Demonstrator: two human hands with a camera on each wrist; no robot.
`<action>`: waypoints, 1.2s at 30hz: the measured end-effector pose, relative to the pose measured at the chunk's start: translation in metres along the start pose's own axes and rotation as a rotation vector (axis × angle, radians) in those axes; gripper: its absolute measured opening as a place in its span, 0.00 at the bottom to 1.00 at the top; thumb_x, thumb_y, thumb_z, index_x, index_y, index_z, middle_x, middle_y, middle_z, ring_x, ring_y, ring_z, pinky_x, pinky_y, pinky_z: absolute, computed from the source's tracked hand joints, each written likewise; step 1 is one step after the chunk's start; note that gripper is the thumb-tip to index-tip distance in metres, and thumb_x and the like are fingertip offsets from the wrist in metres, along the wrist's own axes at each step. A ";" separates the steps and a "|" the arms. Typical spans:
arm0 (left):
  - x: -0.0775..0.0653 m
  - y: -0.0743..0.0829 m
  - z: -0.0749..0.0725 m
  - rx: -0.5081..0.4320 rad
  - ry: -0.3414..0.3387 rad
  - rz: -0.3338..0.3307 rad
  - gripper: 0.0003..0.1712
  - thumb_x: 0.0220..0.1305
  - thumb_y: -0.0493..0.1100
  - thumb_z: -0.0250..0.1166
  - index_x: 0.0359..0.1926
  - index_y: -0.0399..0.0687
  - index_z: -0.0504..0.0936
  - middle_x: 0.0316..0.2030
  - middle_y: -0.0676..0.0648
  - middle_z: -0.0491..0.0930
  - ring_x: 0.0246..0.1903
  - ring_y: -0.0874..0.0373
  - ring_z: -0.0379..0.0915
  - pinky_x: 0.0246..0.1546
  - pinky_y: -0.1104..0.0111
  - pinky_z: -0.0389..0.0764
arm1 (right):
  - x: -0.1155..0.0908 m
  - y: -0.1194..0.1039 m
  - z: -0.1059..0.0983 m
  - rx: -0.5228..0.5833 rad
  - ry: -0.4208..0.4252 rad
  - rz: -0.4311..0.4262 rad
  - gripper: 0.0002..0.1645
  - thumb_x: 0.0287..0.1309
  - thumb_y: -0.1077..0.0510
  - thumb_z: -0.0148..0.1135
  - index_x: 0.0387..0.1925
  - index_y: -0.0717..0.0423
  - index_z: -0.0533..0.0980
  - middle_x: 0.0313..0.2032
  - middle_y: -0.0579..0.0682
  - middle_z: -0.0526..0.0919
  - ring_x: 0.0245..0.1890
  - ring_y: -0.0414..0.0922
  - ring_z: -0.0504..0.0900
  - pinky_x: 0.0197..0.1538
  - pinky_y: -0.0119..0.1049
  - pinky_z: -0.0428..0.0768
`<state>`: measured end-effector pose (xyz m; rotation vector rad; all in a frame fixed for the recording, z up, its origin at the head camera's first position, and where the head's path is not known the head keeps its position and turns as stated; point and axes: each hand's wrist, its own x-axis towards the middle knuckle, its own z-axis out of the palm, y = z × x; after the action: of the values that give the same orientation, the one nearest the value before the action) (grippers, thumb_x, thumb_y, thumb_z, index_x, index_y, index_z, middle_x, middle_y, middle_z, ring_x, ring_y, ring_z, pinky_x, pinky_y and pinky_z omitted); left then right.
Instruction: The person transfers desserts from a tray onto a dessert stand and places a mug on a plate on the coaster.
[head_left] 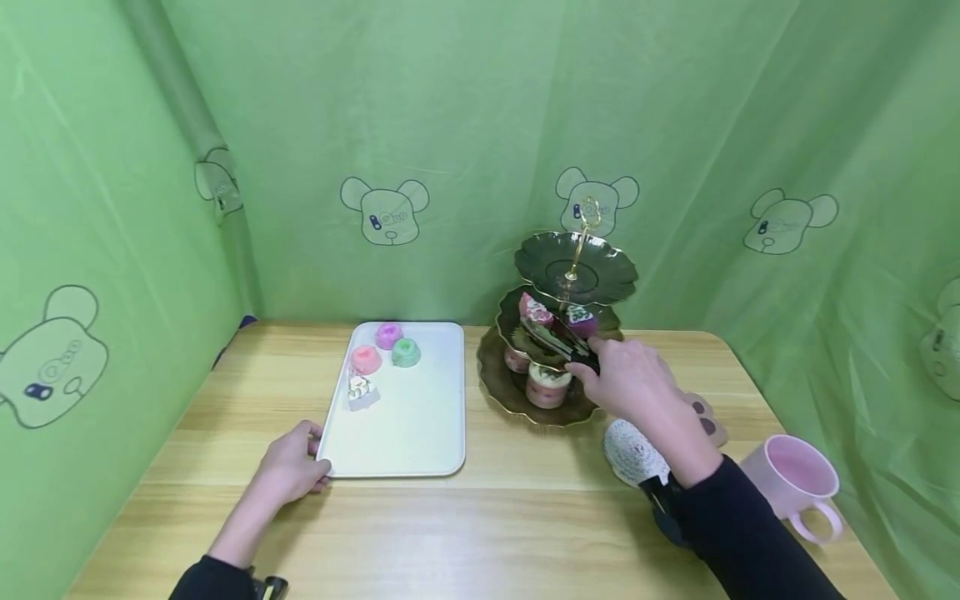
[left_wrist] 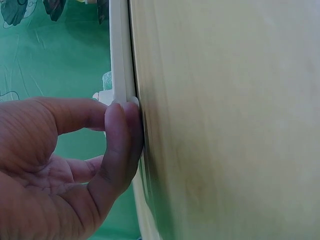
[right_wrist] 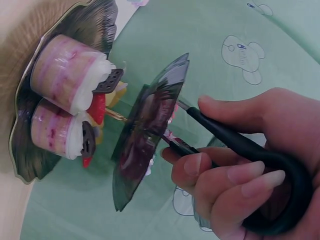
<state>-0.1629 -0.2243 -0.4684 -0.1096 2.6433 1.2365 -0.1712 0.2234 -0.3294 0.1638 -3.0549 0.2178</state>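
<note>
My left hand grips the near left corner of a white tray, thumb and fingers pinching its rim. Toward the tray's far left lie purple, pink and green ring-shaped cakes and a white cake slice. My right hand holds black-handled tongs, whose tips reach over the middle tier of a dark scalloped stand. On that tier sit a pink-and-white cake piece and a purple one. Whether the tongs pinch a piece, I cannot tell.
Dessert cups with cream tops stand on the bottom tier. Beneath my right forearm lies a white speckled round object, beside a brown paw-shaped piece. A pink mug stands near the right edge. Green curtains enclose the table.
</note>
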 end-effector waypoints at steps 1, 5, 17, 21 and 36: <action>0.000 0.000 0.000 -0.002 -0.001 0.000 0.31 0.55 0.22 0.63 0.61 0.21 0.68 0.44 0.31 0.79 0.24 0.55 0.83 0.24 0.64 0.91 | 0.001 0.001 0.000 0.003 0.001 -0.002 0.36 0.72 0.39 0.62 0.65 0.65 0.77 0.35 0.67 0.84 0.30 0.57 0.81 0.30 0.56 0.82; 0.001 0.000 -0.001 -0.003 -0.001 -0.001 0.31 0.55 0.23 0.63 0.61 0.22 0.68 0.44 0.30 0.79 0.24 0.55 0.83 0.25 0.64 0.91 | 0.002 0.001 0.000 0.018 0.000 -0.006 0.34 0.72 0.38 0.62 0.61 0.64 0.78 0.31 0.64 0.83 0.29 0.57 0.81 0.31 0.57 0.81; -0.001 0.000 0.002 0.006 0.009 0.006 0.31 0.55 0.23 0.63 0.61 0.22 0.68 0.43 0.32 0.78 0.24 0.55 0.83 0.24 0.65 0.91 | -0.009 -0.003 -0.011 0.045 0.003 0.025 0.44 0.70 0.33 0.61 0.65 0.68 0.74 0.32 0.62 0.81 0.30 0.57 0.81 0.30 0.52 0.82; -0.001 0.001 0.001 0.014 0.006 0.004 0.31 0.55 0.23 0.64 0.61 0.22 0.68 0.44 0.31 0.78 0.25 0.55 0.83 0.24 0.65 0.91 | -0.025 -0.011 -0.023 0.045 0.069 0.000 0.48 0.70 0.34 0.62 0.71 0.70 0.69 0.22 0.55 0.75 0.21 0.51 0.75 0.19 0.43 0.73; -0.002 0.001 0.000 0.023 0.014 0.002 0.30 0.55 0.23 0.63 0.61 0.22 0.68 0.44 0.31 0.79 0.25 0.55 0.82 0.24 0.65 0.91 | -0.042 -0.074 0.007 0.139 0.100 -0.276 0.38 0.62 0.34 0.72 0.54 0.63 0.80 0.20 0.43 0.73 0.18 0.42 0.74 0.20 0.38 0.77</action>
<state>-0.1613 -0.2236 -0.4678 -0.1126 2.6687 1.2104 -0.1219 0.1538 -0.3298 0.5600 -2.8742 0.4057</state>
